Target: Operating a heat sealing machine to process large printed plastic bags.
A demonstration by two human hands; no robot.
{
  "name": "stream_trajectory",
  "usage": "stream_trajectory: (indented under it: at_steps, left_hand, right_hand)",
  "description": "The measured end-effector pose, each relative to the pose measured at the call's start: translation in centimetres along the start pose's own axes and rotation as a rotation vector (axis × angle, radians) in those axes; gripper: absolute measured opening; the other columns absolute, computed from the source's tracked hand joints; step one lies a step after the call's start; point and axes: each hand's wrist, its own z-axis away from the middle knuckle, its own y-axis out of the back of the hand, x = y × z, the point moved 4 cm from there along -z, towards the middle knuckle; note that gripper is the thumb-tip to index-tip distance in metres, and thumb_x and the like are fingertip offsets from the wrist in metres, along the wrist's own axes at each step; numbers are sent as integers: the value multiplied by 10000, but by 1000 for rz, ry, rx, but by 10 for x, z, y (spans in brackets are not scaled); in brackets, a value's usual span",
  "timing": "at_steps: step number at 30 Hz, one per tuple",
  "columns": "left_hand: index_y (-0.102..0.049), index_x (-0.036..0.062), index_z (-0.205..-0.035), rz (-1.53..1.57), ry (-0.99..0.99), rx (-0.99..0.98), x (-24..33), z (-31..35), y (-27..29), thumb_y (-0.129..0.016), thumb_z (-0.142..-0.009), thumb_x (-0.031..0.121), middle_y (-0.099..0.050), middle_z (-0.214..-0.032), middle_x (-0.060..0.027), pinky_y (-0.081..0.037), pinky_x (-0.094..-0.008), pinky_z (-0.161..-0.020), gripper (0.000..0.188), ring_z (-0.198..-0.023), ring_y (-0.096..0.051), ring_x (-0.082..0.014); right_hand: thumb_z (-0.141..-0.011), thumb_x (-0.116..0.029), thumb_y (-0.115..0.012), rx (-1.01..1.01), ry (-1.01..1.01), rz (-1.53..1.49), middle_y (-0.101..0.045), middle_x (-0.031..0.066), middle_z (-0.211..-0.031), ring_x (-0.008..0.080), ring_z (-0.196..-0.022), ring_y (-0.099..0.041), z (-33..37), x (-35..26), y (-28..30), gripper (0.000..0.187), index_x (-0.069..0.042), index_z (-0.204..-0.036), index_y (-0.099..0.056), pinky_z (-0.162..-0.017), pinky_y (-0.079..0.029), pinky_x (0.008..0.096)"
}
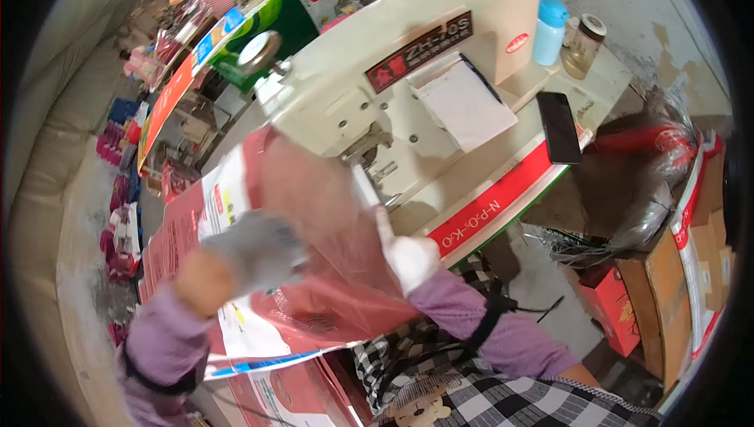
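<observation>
My left hand [259,253], in a grey glove, is over the red and white bag [357,270], so blurred that I cannot tell whether its fingers are spread, pressed together or pinching the material. My right hand [412,262], in a white glove, is at the bag's right edge with its index finger stretched out toward the stitching area; I cannot tell whether it pinches that edge. The bag lies in front of me, its upper part beside the head of the cream sewing machine [322,117]. A white pad [465,105] leans against the machine, and a black phone [558,129] lies to its right. Behind the phone stand a light blue bottle [550,33] and a dark-lidded jar [583,49].
</observation>
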Motion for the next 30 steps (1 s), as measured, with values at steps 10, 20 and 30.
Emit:
stream_trajectory:
  at_steps: [10, 20, 30]
  left_hand:
    - [-661, 89, -1055, 686, -372, 313, 137, -22, -95, -688, -766, 213, -657, -1082, -77, -460, -333, -896, 315, -958, -615, -232]
    - [-716, 57, -991, 248, 810, 487, -200, 207, -105, -705, -790, 192, -686, -764, -117, -512, -328, -701, 243, -723, -661, -259]
    - [-709, 26, -859, -828, 957, 1082, 140, 283, -52, -533, -970, 434, -692, -813, -119, -509, -408, -594, 459, -638, -627, -302]
  right_hand:
    - [-816, -189, -530, -61, -51, -378, -650, 68, -613, 276, -536, -651, -91, -40, -33, 825, -48, -1532, -146, -366, -386, 446]
    - [-847, -269, -599, 270, 297, -531, -648, 144, -1119, 282, -1116, -583, -3, 26, 21, 313, -64, -1083, -625, -943, -421, 472]
    - [-802, -316, -716, -31, 212, -1142, -669, 113, -946, 294, -972, -624, 26, 37, 14, 308, -72, -990, -695, -846, -483, 363]
